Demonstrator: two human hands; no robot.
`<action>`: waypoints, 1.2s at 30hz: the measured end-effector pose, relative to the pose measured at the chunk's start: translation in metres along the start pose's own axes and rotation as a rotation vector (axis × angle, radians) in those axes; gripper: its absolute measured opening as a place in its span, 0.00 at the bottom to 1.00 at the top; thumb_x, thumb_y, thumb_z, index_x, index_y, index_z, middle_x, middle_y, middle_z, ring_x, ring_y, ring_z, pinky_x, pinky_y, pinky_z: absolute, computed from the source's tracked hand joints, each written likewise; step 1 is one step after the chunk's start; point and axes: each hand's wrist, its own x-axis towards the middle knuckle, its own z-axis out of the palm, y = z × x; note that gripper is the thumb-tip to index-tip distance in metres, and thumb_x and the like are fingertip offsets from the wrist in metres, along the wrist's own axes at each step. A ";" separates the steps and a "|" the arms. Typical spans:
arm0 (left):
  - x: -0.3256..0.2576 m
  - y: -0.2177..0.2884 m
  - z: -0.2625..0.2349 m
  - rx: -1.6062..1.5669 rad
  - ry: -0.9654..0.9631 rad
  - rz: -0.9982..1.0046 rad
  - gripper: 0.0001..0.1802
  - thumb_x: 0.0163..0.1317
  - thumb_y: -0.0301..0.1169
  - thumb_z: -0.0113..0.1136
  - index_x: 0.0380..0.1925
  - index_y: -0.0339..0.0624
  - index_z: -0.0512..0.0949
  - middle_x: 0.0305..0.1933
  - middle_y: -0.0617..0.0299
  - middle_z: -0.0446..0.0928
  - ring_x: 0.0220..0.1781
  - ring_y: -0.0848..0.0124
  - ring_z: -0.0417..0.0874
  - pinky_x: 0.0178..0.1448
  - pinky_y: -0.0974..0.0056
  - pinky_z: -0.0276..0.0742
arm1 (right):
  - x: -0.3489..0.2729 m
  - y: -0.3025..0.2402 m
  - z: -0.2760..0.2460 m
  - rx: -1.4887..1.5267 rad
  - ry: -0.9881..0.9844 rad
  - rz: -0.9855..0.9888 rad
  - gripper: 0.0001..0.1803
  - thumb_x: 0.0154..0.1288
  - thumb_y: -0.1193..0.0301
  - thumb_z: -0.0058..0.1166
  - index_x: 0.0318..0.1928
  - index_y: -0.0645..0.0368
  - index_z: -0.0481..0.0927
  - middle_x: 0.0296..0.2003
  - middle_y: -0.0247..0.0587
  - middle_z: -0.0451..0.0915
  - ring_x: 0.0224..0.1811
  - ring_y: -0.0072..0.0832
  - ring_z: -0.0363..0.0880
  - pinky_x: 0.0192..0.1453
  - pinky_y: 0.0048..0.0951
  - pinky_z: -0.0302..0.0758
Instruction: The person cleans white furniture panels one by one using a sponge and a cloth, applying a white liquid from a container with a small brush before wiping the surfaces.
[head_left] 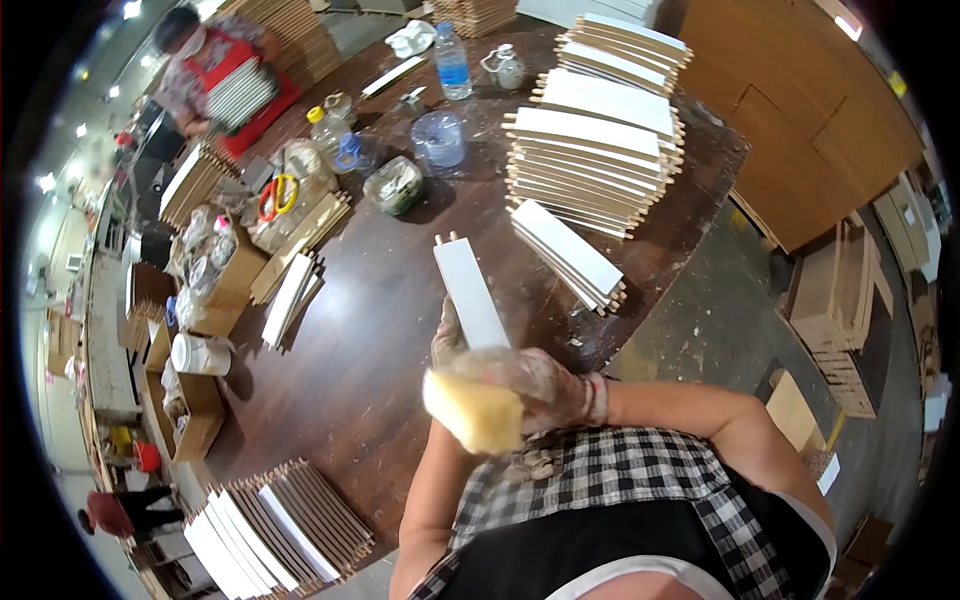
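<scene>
A narrow white board (pixel 468 283) with small wooden dowels at its far end is tilted up in front of me. My left hand (pixel 447 335), in a stained glove, grips it from the left side; most of those fingers are behind the board. A pale yellow sponge (pixel 472 412) is held in my gloved right hand (pixel 550 388), over the board's near end. Motion blurs the sponge and the fingers around it. Whether the sponge touches the board I cannot tell.
White doweled boards lie in a tall stack (pixel 585 150) and a smaller pile (pixel 568 255) at right; another row (pixel 280 525) stands near left. A water bottle (pixel 452 62), scissors (pixel 278 197), a white tub (pixel 200 355) and cardboard boxes line the brown table (pixel 340 400). A co-worker (pixel 225 80) stands far left.
</scene>
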 end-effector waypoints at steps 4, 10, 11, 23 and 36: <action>-0.009 -0.008 0.023 0.244 0.129 0.366 0.24 0.68 0.43 0.47 0.58 0.40 0.67 0.54 0.54 0.75 0.48 0.61 0.78 0.51 0.58 0.78 | -0.001 -0.006 -0.045 0.724 0.466 0.491 0.29 0.49 0.77 0.65 0.53 0.65 0.70 0.45 0.50 0.79 0.46 0.37 0.81 0.50 0.41 0.82; -0.018 -0.026 0.015 0.714 0.011 0.455 0.24 0.68 0.39 0.49 0.61 0.42 0.62 0.52 0.63 0.71 0.53 0.71 0.72 0.55 0.64 0.71 | 0.051 -0.019 -0.082 0.178 0.356 0.539 0.27 0.53 0.77 0.64 0.55 0.60 0.71 0.45 0.39 0.79 0.45 0.23 0.79 0.50 0.22 0.78; -0.020 -0.028 0.017 0.871 0.034 0.519 0.25 0.67 0.40 0.52 0.61 0.43 0.63 0.54 0.64 0.71 0.55 0.71 0.72 0.56 0.63 0.72 | 0.058 -0.019 -0.088 -0.083 0.247 0.438 0.28 0.52 0.73 0.66 0.54 0.61 0.70 0.43 0.39 0.79 0.43 0.24 0.80 0.49 0.23 0.78; -0.040 -0.029 0.051 0.562 -0.025 0.319 0.37 0.63 0.44 0.57 0.67 0.43 0.55 0.53 0.63 0.70 0.52 0.70 0.74 0.52 0.64 0.76 | 0.080 -0.013 -0.084 -0.233 0.159 0.293 0.28 0.52 0.67 0.65 0.50 0.63 0.68 0.38 0.44 0.79 0.38 0.32 0.82 0.43 0.28 0.79; -0.042 -0.030 0.041 0.533 -0.130 0.217 0.33 0.64 0.40 0.56 0.66 0.48 0.57 0.61 0.65 0.66 0.58 0.69 0.70 0.60 0.60 0.71 | 0.080 -0.024 -0.081 -0.228 0.173 0.306 0.23 0.51 0.69 0.65 0.46 0.64 0.71 0.35 0.45 0.80 0.34 0.31 0.82 0.39 0.27 0.80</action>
